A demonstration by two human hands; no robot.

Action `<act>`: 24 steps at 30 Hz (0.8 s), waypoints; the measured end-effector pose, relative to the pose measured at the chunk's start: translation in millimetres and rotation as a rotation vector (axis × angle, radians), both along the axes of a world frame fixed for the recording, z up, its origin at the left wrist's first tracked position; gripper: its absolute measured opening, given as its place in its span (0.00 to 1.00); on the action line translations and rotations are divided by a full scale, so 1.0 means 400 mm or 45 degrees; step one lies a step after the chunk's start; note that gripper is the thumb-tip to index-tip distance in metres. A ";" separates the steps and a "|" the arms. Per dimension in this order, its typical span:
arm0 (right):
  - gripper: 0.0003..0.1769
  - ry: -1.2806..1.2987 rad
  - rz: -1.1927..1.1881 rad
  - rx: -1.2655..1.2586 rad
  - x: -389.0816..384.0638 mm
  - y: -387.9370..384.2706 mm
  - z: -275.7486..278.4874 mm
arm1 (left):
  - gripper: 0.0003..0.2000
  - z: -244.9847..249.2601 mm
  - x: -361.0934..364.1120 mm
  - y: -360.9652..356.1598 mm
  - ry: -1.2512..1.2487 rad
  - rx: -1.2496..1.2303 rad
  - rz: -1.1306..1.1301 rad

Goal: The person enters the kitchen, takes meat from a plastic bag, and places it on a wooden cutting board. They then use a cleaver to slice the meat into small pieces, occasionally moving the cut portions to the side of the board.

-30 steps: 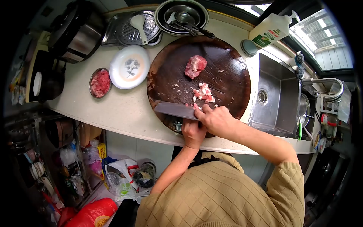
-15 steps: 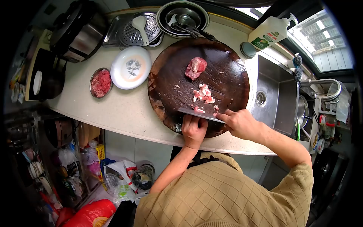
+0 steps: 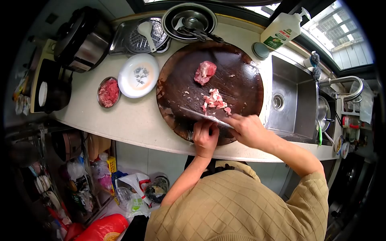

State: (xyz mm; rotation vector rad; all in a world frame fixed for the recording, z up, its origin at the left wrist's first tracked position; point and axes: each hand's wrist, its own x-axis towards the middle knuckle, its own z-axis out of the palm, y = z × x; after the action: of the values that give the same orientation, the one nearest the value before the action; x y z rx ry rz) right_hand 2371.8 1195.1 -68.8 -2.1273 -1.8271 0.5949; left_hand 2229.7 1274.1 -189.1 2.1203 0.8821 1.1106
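Your right hand (image 3: 251,130) is closed around the handle of the cleaver (image 3: 195,113), which slants over the near part of the round wooden chopping board (image 3: 177,76), seen nearly edge-on. Your left hand (image 3: 205,140) is bent at the fingers on the near side of the blade, its fingertips up against it or very close; whether they pinch a piece of meat there is hidden, so I cannot tell. A second ago the blade showed you its broad face and lay farther left; half a second ago it had swung to the right and turned narrow, and it now sits a little back to the left. The loose bits that lay along the blade half a second ago now sit at the near edge of the pile of chopped meat (image 3: 215,99), so the blade seems to have nudged them forward, and the heap looks slightly fuller. That suggests your cutting is advancing in small strokes, with the newest pieces cleared off the edge. The uncut chunk of meat (image 3: 205,73) rests beyond the pile, apart from both hands and unmoved on the board, so most of the bulk there looks untouched.
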 end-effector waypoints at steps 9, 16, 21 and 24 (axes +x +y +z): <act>0.17 -0.179 0.055 -0.101 -0.039 0.030 -0.030 | 0.10 0.015 0.009 0.006 0.067 0.068 0.000; 0.14 -0.016 -0.186 0.113 0.004 0.079 -0.078 | 0.09 0.011 0.007 -0.001 0.024 0.032 -0.010; 0.21 -0.028 -0.085 0.041 -0.042 -0.025 -0.001 | 0.10 0.010 -0.003 -0.004 0.075 -0.052 -0.036; 0.21 -0.058 -0.106 -0.104 -0.051 -0.052 0.007 | 0.12 0.020 0.000 0.004 0.059 0.045 -0.076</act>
State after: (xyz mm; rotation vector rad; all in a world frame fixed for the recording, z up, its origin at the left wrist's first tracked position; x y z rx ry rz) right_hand 2351.5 1174.1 -66.0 -2.2754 -1.7562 0.6158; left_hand 2229.7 1275.6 -180.9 2.1946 0.8199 1.0583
